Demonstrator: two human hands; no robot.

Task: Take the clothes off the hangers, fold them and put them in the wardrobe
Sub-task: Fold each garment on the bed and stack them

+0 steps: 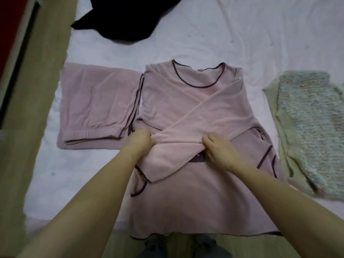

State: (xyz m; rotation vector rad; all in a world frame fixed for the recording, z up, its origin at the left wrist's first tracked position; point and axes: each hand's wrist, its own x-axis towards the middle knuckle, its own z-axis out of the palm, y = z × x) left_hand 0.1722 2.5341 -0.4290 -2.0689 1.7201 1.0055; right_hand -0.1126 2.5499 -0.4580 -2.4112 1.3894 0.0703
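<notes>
A pink long-sleeved top (pixel 186 101) with dark purple trim lies flat on the white bed sheet (pixel 242 34), neck away from me. Both its sleeves are folded across the chest, the right one crossing over the left. My left hand (pixel 140 141) grips the sleeve fabric at the top's left side with curled fingers. My right hand (pixel 219 151) rests on the crossed sleeve near the middle, its fingers bent into the cloth. Folded pink trousers (pixel 96 105) of the same fabric lie just left of the top.
A dark garment (pixel 121 17) lies bunched at the far edge of the bed. A green and blue knitted piece (pixel 307 127) lies to the right. A beige bed frame (pixel 37 90) runs down the left side.
</notes>
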